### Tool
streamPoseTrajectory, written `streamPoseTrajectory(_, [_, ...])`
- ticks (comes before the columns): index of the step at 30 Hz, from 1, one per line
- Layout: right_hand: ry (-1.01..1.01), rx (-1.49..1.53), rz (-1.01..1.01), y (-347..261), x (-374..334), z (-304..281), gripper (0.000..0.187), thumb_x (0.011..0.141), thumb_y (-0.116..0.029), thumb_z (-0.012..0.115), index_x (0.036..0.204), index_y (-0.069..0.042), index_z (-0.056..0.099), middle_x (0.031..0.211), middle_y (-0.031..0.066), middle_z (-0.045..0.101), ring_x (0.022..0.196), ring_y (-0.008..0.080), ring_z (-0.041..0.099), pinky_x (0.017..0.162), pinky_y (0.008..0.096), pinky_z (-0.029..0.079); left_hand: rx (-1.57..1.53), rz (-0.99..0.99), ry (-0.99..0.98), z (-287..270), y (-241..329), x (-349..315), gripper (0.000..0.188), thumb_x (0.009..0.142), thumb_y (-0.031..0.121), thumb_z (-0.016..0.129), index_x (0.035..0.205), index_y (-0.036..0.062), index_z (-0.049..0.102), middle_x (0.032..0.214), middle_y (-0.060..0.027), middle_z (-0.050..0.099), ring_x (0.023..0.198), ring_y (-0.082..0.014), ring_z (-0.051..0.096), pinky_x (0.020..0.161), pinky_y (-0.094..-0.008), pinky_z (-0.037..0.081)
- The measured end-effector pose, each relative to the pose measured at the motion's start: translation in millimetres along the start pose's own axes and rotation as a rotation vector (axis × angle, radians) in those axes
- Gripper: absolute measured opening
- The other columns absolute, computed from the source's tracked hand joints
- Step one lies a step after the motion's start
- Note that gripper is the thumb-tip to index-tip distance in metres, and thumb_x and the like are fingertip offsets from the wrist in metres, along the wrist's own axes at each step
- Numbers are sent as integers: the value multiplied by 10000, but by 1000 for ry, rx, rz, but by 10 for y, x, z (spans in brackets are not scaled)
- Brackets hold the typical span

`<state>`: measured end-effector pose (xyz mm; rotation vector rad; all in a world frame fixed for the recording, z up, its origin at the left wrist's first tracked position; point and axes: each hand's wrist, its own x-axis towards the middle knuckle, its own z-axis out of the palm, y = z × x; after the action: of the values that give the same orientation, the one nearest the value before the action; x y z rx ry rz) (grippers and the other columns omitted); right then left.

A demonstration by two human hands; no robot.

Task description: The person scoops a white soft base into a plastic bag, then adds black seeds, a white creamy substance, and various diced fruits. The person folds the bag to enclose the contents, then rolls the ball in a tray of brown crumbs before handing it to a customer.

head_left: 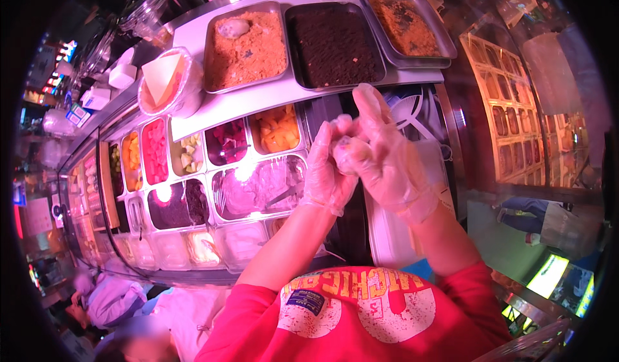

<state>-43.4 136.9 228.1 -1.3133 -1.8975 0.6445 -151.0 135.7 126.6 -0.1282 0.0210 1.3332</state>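
My left hand and my right hand, both in clear plastic gloves, come together in front of me. Between them is a small pale, soft-looking ball, partly hidden by the fingers. My left hand cups it from the side while the right fingers curl over it. Beyond my hands stands a metal tray of dark crumbs. To its left, a tray of light brown crumbs has a similar pale lump lying in it. Another tray of orange-brown crumbs sits at the right.
Left of my hands, a counter holds tubs of orange fruit pieces, pink cubes and a pale purple paste. A plastic-lined bucket stands at the far left. A white strainer lies behind my right hand. People are at the lower left.
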Motion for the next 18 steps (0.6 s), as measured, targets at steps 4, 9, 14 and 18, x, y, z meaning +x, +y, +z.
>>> streamPoseTrajectory(4, [109, -60, -124, 177, -84, -127, 465, 1097, -311, 458, 1426, 3, 557, 1419, 259, 572, 1253, 381, 621, 1084, 438, 447, -16, -82, 115, 158, -23, -140, 251, 1010, 294, 670, 998, 47, 627, 1035, -103, 635, 957, -220, 632, 928, -400, 536])
streamPoseTrajectory(9, [195, 327, -75, 305, -226, 464, 498, 1117, -314, 385, 1485, 3, 495, 1529, 226, 492, 1421, 368, 478, 1181, 396, 346, 419, 73, 84, 67, -108, -172, 212, 937, 136, 708, 1114, 35, 648, 1069, -34, 667, 981, -148, 645, 904, -300, 536])
streamPoseTrajectory(14, [218, 105, -207, 523, -20, 418, 723, 1074, -521, 365, 1602, -29, 309, 1636, 218, 335, 1542, 391, 262, 1230, 525, 163, 641, 331, 345, 382, -370, -148, 266, 935, 216, 718, 1112, 30, 651, 1122, -50, 638, 1061, -167, 622, 977, -325, 501])
streamPoseTrajectory(18, [-7, 343, -54, 535, 348, 194, 879, 976, -590, 566, 1593, -20, 307, 1621, 179, 355, 1477, 330, 365, 1190, 528, 242, 448, 136, 254, 248, -94, 313, 256, 926, 228, 739, 1078, 47, 640, 1110, -51, 633, 1075, -176, 612, 988, -337, 516])
